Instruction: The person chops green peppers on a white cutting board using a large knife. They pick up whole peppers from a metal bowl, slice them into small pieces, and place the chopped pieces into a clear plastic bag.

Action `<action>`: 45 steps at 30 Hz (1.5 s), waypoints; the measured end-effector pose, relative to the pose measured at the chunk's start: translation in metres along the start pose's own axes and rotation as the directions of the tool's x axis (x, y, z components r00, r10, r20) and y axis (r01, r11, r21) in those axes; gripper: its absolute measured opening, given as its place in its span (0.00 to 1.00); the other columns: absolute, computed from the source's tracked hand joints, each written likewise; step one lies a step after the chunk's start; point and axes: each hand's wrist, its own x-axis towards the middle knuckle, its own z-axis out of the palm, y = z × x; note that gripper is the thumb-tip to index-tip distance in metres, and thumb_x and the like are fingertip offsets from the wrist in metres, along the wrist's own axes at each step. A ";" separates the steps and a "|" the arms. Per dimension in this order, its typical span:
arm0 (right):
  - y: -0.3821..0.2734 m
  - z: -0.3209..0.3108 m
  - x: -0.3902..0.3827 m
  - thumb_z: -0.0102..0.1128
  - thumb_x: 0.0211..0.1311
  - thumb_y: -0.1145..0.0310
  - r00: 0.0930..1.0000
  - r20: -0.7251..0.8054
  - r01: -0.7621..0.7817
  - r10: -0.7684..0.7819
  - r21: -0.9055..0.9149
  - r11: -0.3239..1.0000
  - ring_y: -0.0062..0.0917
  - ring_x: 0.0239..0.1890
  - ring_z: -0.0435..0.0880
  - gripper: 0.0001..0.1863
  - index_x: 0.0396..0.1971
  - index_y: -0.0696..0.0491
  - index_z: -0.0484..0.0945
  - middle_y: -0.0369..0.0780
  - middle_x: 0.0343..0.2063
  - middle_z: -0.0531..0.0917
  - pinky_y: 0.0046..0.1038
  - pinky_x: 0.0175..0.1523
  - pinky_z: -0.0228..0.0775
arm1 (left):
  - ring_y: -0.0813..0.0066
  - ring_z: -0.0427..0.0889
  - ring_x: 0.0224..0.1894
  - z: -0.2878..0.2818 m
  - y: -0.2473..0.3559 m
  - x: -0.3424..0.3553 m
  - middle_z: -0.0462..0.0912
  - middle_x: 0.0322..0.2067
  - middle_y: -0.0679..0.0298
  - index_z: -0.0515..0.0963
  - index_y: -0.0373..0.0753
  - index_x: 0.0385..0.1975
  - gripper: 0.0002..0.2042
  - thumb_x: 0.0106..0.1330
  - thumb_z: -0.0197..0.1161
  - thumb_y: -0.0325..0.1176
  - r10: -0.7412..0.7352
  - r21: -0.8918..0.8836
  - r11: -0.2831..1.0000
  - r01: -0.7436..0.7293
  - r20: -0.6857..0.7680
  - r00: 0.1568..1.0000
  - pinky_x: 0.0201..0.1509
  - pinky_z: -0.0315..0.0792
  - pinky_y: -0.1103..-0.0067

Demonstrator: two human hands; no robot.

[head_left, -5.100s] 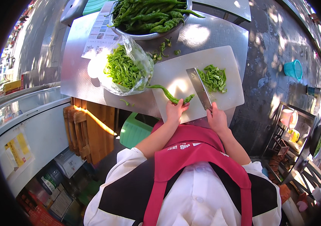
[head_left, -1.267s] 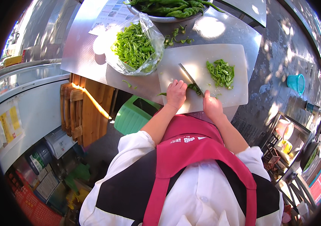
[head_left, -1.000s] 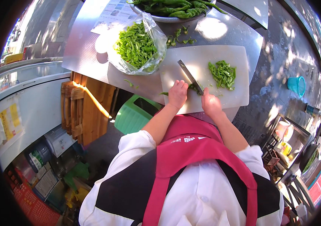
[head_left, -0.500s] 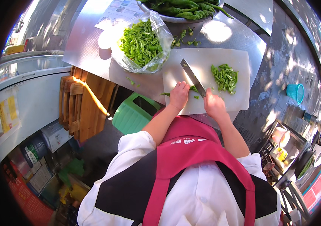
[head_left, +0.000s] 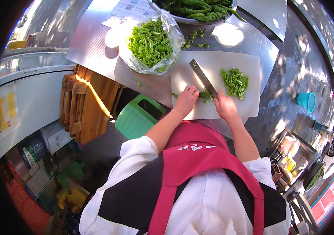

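Note:
My right hand [head_left: 226,106] is closed round the handle of a kitchen knife [head_left: 203,78], its broad blade slanting away to the far left over the white cutting board [head_left: 198,58]. Left of it, the curled fingers of my left hand [head_left: 186,101] press a green pepper [head_left: 174,95] onto the board; most of the pepper is hidden under them. Fresh pepper slices [head_left: 205,96] lie between my left fingers and the blade. On the board's right side sits a pile of sliced green pepper [head_left: 235,83]. A clear plastic bag [head_left: 173,37] full of sliced pepper [head_left: 149,43] stands beyond the board's left edge.
A metal bowl [head_left: 182,18] of whole green peppers [head_left: 210,9] stands at the table's far side, with pepper stems [head_left: 194,41] before it. Below the metal table [head_left: 96,51] are a green plastic stool [head_left: 135,119] and folded wooden furniture [head_left: 96,109]. A blue bucket [head_left: 306,102] stands at right.
The knife and my right hand have shifted slightly to the right. More cut slices show beside my left fingers, which still hold the pepper.

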 end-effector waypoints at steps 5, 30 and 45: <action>0.010 -0.030 -0.016 0.50 0.59 0.69 0.997 -0.073 0.006 -0.005 0.018 1.000 0.49 0.28 0.81 0.15 0.45 0.58 0.66 0.53 0.22 0.80 0.47 0.36 0.72 | 0.64 0.72 0.41 -0.021 0.011 -0.001 0.71 0.37 0.63 0.74 0.38 0.43 0.21 0.45 0.67 0.24 0.075 0.001 0.997 -0.075 -0.002 0.997 0.44 0.71 0.73; -0.003 -0.007 -0.017 0.50 0.58 0.69 0.953 -0.252 0.150 -0.171 -0.099 0.984 0.44 0.27 0.83 0.14 0.43 0.56 0.66 0.50 0.22 0.81 0.42 0.31 0.75 | 0.70 0.75 0.35 -0.005 0.016 -0.006 0.71 0.32 0.66 0.77 0.42 0.40 0.15 0.50 0.57 0.27 0.126 0.202 0.970 -0.134 0.055 0.991 0.35 0.75 0.77; -0.002 0.015 -0.024 0.49 0.56 0.72 0.984 -0.130 0.116 -0.125 -0.071 0.991 0.44 0.23 0.82 0.15 0.44 0.59 0.67 0.49 0.18 0.80 0.43 0.30 0.75 | 0.67 0.76 0.39 0.001 0.012 -0.007 0.69 0.31 0.63 0.73 0.41 0.23 0.02 0.53 0.56 0.29 -0.002 0.084 0.996 0.000 0.034 0.999 0.33 0.75 0.73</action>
